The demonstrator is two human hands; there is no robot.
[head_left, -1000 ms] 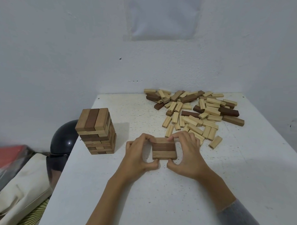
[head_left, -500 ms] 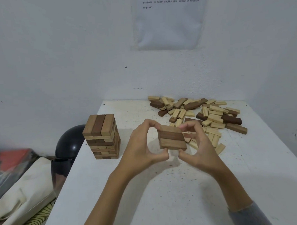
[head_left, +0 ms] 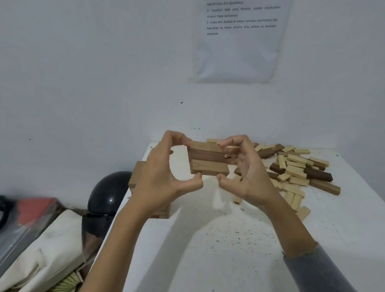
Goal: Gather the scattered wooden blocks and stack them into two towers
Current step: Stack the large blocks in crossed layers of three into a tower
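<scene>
The person is holding a flat row of three blocks point(head_left: 208, 161) in the air above the white table point(head_left: 226, 268), two lighter blocks with a dark one between them. The left hand point(head_left: 163, 177) is gripping the row at its left end, the thumb under the near edge and the fingers curled over the far edge. The right hand point(head_left: 245, 174) is gripping the right end in the same way.

A tower point(head_left: 135, 175) is standing at the left edge of the table, and the left hand and wrist are hiding most of it. The pile of scattered blocks point(head_left: 296, 170) is lying at the far right part of the table, near the wall. The table surface is showing many small dark specks.

The table is standing against a plain white wall, and a paper sheet point(head_left: 238, 37) with printed lines is hanging there. Left of the table, lower down, a black round object point(head_left: 110, 193) is sitting beside a pale cloth bag point(head_left: 46, 249) and a red thing point(head_left: 34, 211) under clear plastic.
</scene>
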